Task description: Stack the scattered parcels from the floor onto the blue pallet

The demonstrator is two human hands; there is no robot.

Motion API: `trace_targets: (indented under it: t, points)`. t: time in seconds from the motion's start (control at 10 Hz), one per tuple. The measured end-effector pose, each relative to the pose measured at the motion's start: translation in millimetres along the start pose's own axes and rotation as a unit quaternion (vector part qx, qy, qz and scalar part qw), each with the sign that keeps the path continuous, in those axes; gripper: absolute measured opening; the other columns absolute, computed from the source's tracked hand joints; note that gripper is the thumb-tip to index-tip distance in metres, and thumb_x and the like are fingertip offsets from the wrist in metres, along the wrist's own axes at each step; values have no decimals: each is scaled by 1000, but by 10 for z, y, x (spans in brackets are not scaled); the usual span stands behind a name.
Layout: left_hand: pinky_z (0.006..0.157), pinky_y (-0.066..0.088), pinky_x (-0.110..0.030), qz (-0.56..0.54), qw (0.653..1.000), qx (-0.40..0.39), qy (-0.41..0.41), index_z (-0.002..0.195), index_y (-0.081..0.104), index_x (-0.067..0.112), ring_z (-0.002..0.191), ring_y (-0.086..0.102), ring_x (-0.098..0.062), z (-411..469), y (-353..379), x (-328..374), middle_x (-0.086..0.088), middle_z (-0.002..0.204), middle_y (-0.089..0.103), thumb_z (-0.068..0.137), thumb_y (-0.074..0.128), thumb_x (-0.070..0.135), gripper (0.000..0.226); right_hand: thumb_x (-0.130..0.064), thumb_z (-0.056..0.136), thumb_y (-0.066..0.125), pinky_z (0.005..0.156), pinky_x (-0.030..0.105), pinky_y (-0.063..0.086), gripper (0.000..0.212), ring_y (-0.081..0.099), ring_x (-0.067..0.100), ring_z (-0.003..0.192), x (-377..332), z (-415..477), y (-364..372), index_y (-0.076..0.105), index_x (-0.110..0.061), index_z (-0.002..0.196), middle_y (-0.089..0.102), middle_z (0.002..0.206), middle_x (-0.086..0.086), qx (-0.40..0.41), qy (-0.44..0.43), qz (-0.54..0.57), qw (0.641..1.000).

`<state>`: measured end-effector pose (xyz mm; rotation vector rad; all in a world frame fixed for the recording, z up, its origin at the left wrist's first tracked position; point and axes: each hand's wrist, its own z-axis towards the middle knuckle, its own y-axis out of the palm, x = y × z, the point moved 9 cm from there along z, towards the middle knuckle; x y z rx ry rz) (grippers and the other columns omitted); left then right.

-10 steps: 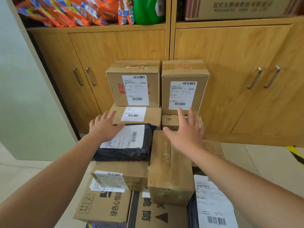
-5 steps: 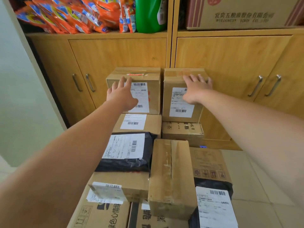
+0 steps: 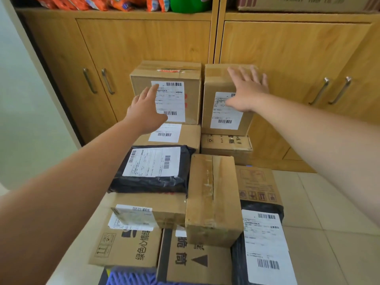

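Several cardboard parcels and black mailer bags lie stacked on the blue pallet (image 3: 131, 276), whose edge shows at the bottom. At the back stand two upright labelled boxes: a left box (image 3: 191, 93) and a right box (image 3: 218, 83). My left hand (image 3: 146, 112) is spread in front of the left box's label, holding nothing. My right hand (image 3: 246, 89) lies flat with fingers apart on the upper front of the right box. A black mailer bag (image 3: 152, 182) and a long taped box (image 3: 213, 198) lie nearer to me.
A wooden cabinet (image 3: 144, 44) with metal door handles stands right behind the stack. Snack packets and a green bottle (image 3: 189, 5) sit on its shelf. Pale tiled floor (image 3: 329, 212) lies to the right, a light wall to the left.
Both hands rose from the low parcels to the two back boxes. Since half a second ago the left hand has drawn back slightly from the left box; the right stays on the right box.
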<state>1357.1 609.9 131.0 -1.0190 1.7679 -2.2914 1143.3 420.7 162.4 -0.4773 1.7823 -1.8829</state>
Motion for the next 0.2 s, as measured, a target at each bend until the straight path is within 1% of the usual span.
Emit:
trace_targets:
  t: [0.1, 0.2]
  points:
    - [118, 21, -58, 12, 999, 6, 29, 157, 14, 27, 149, 16, -33, -175, 26, 40, -1, 162, 25, 85, 64, 25, 87, -44, 87, 61, 121, 52, -11, 98, -21, 25, 151, -48, -123, -32, -9, -43, 156, -17, 166, -5, 34, -18, -3, 999]
    - [113, 34, -52, -44, 999, 19, 3, 152, 32, 22, 140, 34, -34, -262, -52, 69, -6, 156, 36, 90, 61, 21, 69, -43, 88, 60, 118, 54, -11, 95, -20, 24, 151, -230, -220, -57, -6, -43, 156, -16, 166, -5, 69, -51, 36, 996]
